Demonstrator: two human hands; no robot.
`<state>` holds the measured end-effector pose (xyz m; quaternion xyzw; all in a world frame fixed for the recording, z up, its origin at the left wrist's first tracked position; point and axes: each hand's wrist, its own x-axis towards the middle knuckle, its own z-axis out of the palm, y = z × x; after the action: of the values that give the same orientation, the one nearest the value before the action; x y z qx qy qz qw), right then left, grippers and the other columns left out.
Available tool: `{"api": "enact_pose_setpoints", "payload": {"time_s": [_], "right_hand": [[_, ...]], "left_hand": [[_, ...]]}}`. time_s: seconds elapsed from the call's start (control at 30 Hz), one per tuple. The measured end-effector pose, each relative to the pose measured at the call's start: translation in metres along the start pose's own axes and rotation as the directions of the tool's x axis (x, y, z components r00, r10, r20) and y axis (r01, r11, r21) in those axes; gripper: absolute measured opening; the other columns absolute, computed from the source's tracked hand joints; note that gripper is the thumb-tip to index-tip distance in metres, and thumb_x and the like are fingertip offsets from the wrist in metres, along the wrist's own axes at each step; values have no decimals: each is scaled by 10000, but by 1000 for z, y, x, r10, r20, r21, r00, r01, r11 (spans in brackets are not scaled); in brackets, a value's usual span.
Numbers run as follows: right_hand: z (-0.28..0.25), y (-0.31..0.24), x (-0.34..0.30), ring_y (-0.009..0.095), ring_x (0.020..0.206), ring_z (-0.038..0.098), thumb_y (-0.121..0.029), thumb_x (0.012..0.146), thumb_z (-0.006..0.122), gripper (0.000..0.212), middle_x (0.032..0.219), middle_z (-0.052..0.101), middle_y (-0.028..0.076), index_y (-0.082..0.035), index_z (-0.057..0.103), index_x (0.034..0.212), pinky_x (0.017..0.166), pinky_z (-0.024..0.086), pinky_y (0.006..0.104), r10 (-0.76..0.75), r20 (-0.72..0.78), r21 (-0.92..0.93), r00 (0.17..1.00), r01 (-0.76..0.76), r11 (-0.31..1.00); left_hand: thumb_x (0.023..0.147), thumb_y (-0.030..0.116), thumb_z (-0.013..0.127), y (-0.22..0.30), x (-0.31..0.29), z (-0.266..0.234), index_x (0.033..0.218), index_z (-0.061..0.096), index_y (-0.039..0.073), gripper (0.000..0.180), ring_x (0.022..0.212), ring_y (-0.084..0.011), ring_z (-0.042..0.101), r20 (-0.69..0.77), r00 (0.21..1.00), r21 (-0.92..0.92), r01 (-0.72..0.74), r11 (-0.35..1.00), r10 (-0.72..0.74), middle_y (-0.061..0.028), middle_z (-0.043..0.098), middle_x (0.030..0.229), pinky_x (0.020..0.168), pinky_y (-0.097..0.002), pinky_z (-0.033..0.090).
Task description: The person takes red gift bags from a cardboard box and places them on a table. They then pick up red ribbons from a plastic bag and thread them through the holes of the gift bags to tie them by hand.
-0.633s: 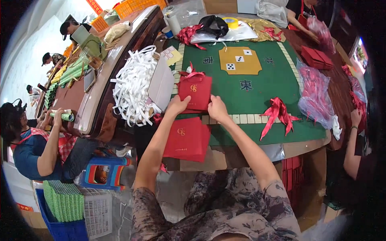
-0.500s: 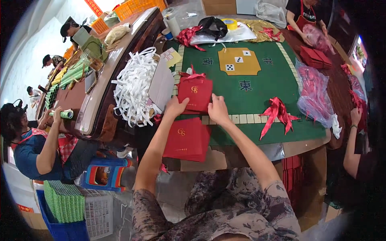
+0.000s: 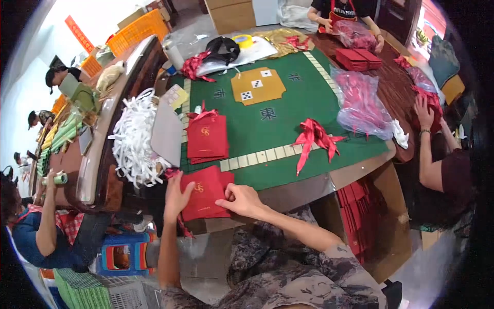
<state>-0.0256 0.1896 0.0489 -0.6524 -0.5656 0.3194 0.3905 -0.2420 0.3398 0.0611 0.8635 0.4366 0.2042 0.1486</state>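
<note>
A green mat (image 3: 247,136), printed with three dice, spreads across the table in front of us; we take its middle as the clock's centre. At seven o'clock, by the near edge, we see a stack of flat red bags (image 3: 206,206). Our left hand (image 3: 177,200) lies along its left side, fingers and thumb spread apart. Our right hand (image 3: 244,201) is at its right edge, fingers curled and thumb near the forefinger; we cannot tell whether they pinch a bag. At eight o'clock we have a ribbon-topped red stack (image 3: 207,136), at nine white straps (image 3: 134,136) beside a pale box (image 3: 167,134), at four red ribbons (image 3: 315,138), and at three a clear plastic bag (image 3: 360,100) of red material.
</note>
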Motion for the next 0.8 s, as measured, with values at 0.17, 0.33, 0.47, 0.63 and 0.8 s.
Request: {"api": "enact_pose_setpoints", "payload": {"time_s": [0.17, 0.33, 0.47, 0.63, 0.8], "right_hand": [[-3, 17, -9, 195, 667, 634, -390, 805, 784, 399, 703, 638, 70, -47, 581, 806, 617, 484, 351, 28, -90, 72, 996, -21, 997], [-30, 7, -26, 44, 656, 496, -188, 925, 695, 248, 722, 569, -24, -66, 512, 810, 578, 414, 220, 48, -153, 463, 987, 29, 886], [-77, 41, -54, 61, 616, 541, -146, 954, 649, 193, 717, 571, -6, -64, 492, 876, 517, 444, 225, 215, -254, 636, 943, -5, 772], [-117, 83, -94, 100, 558, 579, -148, 954, 649, 195, 672, 563, 10, -51, 487, 904, 491, 455, 244, 343, -301, 611, 890, -96, 786], [-123, 72, -107, 188, 677, 586, -188, 893, 704, 259, 801, 573, 85, -18, 536, 991, 587, 477, 334, 80, -492, -144, 867, -172, 975]], "left_hand": [[892, 298, 696, 39, 42, 9, 1199, 599, -62, 483, 1078, -409, 590, -98, 990, 1, -97, 995, 96, -260, 636, 1129, 951, -438, 457], [866, 354, 727, 52, 113, 13, 1165, 634, -28, 494, 1077, -383, 608, -55, 997, -173, -70, 982, 62, -252, 644, 1134, 904, -434, 490], [770, 503, 773, 69, 134, 40, 1154, 645, 25, 627, 1041, -371, 623, 31, 988, 60, -152, 987, 150, -225, 642, 1097, 883, -457, 517], [581, 644, 835, 117, 135, 60, 1216, 520, -16, 969, 1108, -394, 553, 161, 987, 345, -55, 937, -1, -215, 523, 1197, 843, -490, 533], [576, 606, 857, 118, 132, 72, 1249, 440, -35, 1020, 1151, -383, 528, 133, 989, 422, 3, 906, -66, -224, 488, 1251, 835, -474, 557]]}}
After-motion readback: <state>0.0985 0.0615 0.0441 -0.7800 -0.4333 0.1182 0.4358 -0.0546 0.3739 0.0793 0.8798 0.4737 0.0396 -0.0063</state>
